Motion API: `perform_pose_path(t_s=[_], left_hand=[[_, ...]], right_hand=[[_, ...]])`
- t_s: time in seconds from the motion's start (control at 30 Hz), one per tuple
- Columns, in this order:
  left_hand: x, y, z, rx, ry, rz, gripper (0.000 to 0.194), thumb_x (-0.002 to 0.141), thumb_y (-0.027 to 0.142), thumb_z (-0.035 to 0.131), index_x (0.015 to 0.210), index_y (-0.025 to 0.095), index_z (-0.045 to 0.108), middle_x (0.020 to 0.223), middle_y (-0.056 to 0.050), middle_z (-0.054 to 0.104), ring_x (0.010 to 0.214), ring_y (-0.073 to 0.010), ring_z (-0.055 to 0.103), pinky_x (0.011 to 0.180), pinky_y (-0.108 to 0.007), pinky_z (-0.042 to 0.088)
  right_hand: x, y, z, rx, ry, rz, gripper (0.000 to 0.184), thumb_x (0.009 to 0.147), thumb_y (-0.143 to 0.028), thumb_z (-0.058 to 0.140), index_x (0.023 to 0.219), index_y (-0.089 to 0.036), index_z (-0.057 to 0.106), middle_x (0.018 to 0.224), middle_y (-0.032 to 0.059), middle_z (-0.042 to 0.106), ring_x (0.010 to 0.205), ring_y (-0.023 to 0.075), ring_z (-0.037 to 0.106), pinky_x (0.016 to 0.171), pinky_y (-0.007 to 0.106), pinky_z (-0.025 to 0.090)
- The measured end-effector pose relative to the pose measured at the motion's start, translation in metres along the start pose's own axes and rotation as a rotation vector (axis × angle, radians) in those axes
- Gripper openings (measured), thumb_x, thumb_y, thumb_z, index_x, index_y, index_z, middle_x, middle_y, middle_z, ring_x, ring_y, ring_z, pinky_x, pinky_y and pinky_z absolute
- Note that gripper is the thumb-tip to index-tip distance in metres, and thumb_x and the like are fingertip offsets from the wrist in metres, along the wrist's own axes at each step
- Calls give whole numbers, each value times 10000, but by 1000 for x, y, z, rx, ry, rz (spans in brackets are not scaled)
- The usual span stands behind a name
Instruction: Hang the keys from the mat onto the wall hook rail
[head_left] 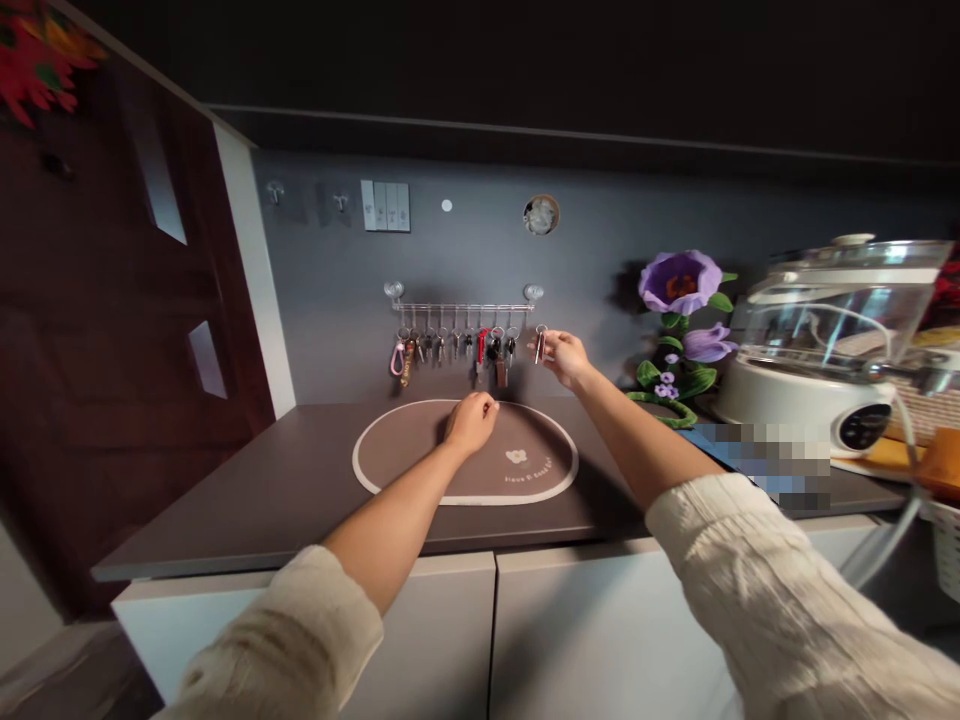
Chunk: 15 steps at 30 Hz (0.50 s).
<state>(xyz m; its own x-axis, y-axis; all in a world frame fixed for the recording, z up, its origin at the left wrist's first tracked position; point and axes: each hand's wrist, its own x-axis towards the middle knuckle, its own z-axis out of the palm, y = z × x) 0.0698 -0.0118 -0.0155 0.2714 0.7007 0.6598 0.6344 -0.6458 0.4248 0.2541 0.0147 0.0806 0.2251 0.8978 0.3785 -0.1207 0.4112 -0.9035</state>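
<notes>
The right grip (567, 360) is narrow, holding one key (538, 348) on one ring (541, 329) at its fingertips, just beyond the near end of one rack (463, 307). The rack, to the left of that grip, has two suction cups (533, 292), one at each end. From it hang roughly ten keys and fobs, too crowded for an exact count; among them are one pink loop (397, 359) and one red fob (481, 347).

The left grip (471, 422) is below and left of the right one, fingers curled inward; whether it holds anything cannot be told. Under it lies one oval mat (405, 455) on the counter (262, 490); whether they touch is unclear.

Above the right grip is one round hole (541, 215). Above and left of both grips are one panel (386, 206) of four switches and two hooks (341, 203). Right of the right grip stand two large purple flowers (681, 282) and, farther off, one appliance (795, 395).
</notes>
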Motion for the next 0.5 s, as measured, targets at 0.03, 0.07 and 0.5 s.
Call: perform_pose_path(t_s=[0.03, 0.07, 0.5], left_hand=[[0, 0, 0, 1, -4, -4, 190, 814, 250, 423, 739, 174, 580, 759, -38, 593, 722, -142, 524, 692, -269, 401], [0, 0, 0, 4, -8, -10, 187, 812, 248, 426, 738, 175, 581, 763, -39, 594, 724, -142, 524, 692, -268, 402], [0, 3, -2, 15, -10, -46, 182, 816, 248, 424, 745, 182, 578, 793, -42, 608, 769, -150, 536, 711, -273, 409]], right_hand=[[5, -1, 1, 1, 8, 4, 61, 742, -190, 534, 736, -176, 475, 675, 1, 557, 622, 96, 582, 589, 238, 488], [9, -3, 3, 5, 13, 12, 56, 740, -179, 533, 734, -175, 477, 672, 3, 560, 619, 96, 582, 605, 250, 497], [36, 2, 12, -18, 41, 65, 110, 694, -62, 468, 678, -149, 533, 551, 2, 527, 521, 69, 517, 545, 202, 476]])
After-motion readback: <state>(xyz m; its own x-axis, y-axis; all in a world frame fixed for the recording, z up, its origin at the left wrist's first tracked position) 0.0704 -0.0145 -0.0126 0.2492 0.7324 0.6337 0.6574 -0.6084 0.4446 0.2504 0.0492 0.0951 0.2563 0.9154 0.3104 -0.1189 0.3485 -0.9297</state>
